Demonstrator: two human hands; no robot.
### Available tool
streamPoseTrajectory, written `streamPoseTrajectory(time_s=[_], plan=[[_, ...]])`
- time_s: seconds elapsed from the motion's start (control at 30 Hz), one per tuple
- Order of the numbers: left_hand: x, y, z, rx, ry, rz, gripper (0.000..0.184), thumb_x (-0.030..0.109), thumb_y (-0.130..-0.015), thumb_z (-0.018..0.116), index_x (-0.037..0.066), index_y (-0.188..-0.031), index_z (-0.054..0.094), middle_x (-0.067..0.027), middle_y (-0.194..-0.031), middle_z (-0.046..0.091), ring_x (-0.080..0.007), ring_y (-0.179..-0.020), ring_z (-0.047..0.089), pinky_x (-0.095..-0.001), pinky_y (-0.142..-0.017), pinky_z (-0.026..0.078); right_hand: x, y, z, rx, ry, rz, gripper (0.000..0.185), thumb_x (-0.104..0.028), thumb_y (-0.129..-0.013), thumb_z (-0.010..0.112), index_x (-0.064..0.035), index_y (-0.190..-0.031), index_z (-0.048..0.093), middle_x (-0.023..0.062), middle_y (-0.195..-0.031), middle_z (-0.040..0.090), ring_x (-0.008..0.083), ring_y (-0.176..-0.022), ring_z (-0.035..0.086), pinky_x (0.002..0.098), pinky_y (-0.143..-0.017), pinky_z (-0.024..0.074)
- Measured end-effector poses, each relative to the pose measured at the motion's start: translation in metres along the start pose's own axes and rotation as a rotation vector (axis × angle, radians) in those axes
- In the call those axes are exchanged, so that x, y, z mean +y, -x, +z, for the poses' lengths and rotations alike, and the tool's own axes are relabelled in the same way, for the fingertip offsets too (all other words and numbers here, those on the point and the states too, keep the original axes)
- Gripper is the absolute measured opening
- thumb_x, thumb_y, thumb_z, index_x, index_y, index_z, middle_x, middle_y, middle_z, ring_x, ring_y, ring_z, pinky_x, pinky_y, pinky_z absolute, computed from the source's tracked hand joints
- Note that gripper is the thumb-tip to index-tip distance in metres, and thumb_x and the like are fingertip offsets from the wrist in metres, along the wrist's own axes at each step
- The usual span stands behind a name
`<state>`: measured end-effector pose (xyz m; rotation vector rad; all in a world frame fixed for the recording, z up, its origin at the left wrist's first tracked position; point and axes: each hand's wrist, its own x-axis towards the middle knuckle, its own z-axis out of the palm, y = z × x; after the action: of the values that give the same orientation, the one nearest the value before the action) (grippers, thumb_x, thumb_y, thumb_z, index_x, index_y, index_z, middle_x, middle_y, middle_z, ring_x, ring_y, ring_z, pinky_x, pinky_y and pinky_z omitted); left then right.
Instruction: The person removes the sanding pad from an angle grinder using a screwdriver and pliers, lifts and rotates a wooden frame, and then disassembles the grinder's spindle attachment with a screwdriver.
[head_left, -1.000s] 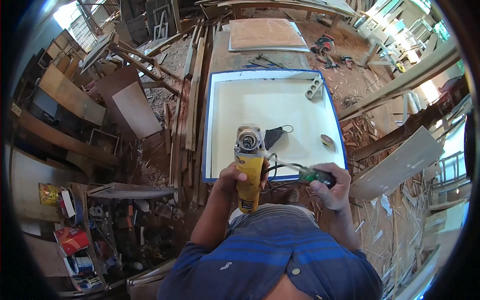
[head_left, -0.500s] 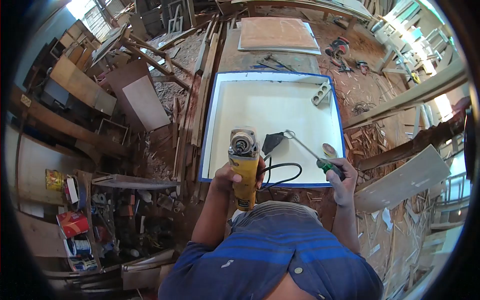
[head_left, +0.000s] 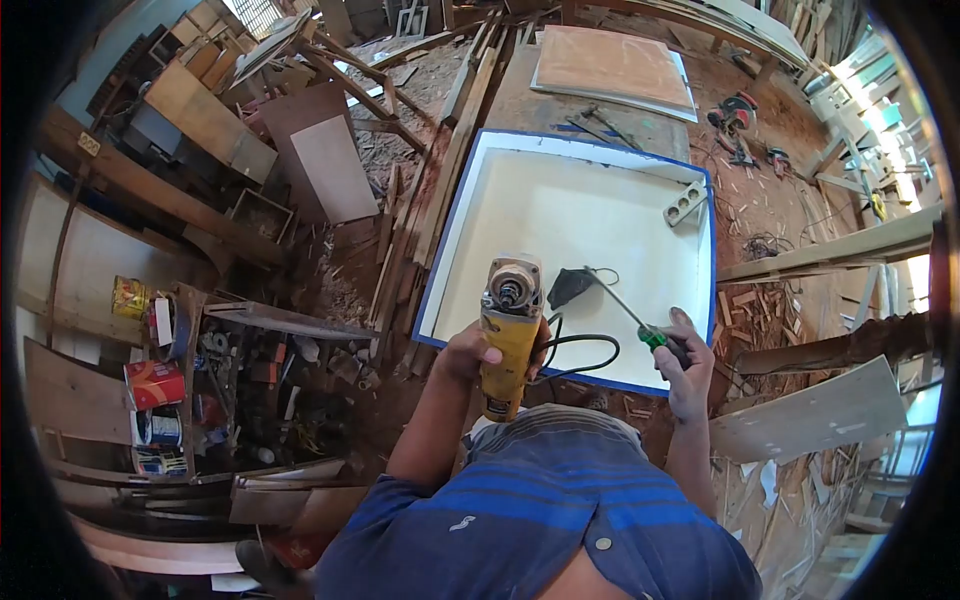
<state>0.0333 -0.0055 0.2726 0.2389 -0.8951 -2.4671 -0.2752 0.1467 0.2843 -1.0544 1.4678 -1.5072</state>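
My left hand (head_left: 470, 352) is wrapped round the yellow body of an angle grinder (head_left: 510, 345), held upright with its bare spindle facing me. A black cord loops away from it to the right. In my right hand (head_left: 688, 370) is a screwdriver (head_left: 632, 312) with a green handle, its shaft slanting up and left. The tip is close to a dark, flat piece with a thin ring (head_left: 570, 288), which lies in a shallow white tray-like panel (head_left: 520, 210) with blue edges. Whether the tip touches the ring I cannot tell.
A white power strip (head_left: 685, 204) rests in the panel's far right corner. Beyond the panel lie a hammer (head_left: 610, 128) and stacked boards (head_left: 615, 70). A red power tool (head_left: 735, 115) sits on the ground at right. Long planks (head_left: 455, 160) run along the left; shelves hold tins (head_left: 155, 385).
The view has turned, so the panel appears tilted and shifted right. My right hand has turned the screwdriver slightly steeper. The round disc seen beside that hand is now hidden. Both grips are kept.
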Motion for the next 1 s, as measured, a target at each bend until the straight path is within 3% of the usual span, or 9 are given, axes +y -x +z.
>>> streamPoseTrajectory(time_s=[0.07,0.17,0.37,0.67,1.0], plan=[[0.000,0.002,0.005,0.102,-0.055,-0.015,0.077,0.032,-0.061,0.082,-0.006,-0.125,0.061,-0.0206,-0.097,0.069,-0.0312,-0.080,0.072,-0.0414,-0.072,0.059,-0.002,-0.010,-0.001,-0.054,0.102,0.009,0.035,-0.022,-0.091,0.082,0.0007,-0.114,0.070,0.0029,-0.096,0.070,0.0073,-0.086,0.060,0.0252,-0.079,0.0486],[0.005,0.010,0.008,0.312,-0.192,-0.073,0.069,0.028,-0.067,0.081,-0.003,-0.125,0.062,-0.0167,-0.100,0.070,-0.0276,-0.086,0.072,-0.0396,-0.077,0.059,-0.006,-0.019,0.009,-0.030,0.324,-0.019,0.034,-0.024,-0.092,0.082,0.0009,-0.112,0.071,0.0020,-0.093,0.070,0.0087,-0.084,0.060,0.0261,-0.077,0.0490],[-0.007,0.011,0.014,0.775,-0.788,0.002,0.050,0.017,-0.082,0.081,0.001,-0.126,0.063,-0.0064,-0.103,0.071,-0.0141,-0.089,0.067,-0.0318,-0.079,0.054,0.039,-0.012,0.007,-0.025,0.205,0.273,0.032,-0.024,-0.094,0.081,-0.0001,-0.112,0.071,0.0002,-0.087,0.067,0.0079,-0.080,0.058,0.0262,-0.073,0.0478],[-0.020,0.031,0.005,0.768,-0.867,0.144,0.052,0.012,-0.080,0.085,0.001,-0.126,0.062,-0.0074,-0.105,0.072,-0.0157,-0.094,0.069,-0.0329,-0.083,0.056,0.004,-0.002,0.011,-0.163,0.067,0.122,0.032,-0.022,-0.092,0.080,-0.0007,-0.114,0.072,0.0026,-0.089,0.071,0.0084,-0.081,0.062,0.0259,-0.074,0.0498],[-0.021,0.038,0.007,0.759,-0.829,0.113,0.054,0.012,-0.079,0.086,0.003,-0.126,0.063,-0.0079,-0.107,0.072,-0.0165,-0.095,0.070,-0.0337,-0.085,0.057,-0.008,0.002,0.005,-0.215,0.134,0.090,0.034,-0.023,-0.091,0.080,0.0005,-0.114,0.072,0.0059,-0.090,0.074,0.0094,-0.080,0.066,0.0264,-0.072,0.0527]])
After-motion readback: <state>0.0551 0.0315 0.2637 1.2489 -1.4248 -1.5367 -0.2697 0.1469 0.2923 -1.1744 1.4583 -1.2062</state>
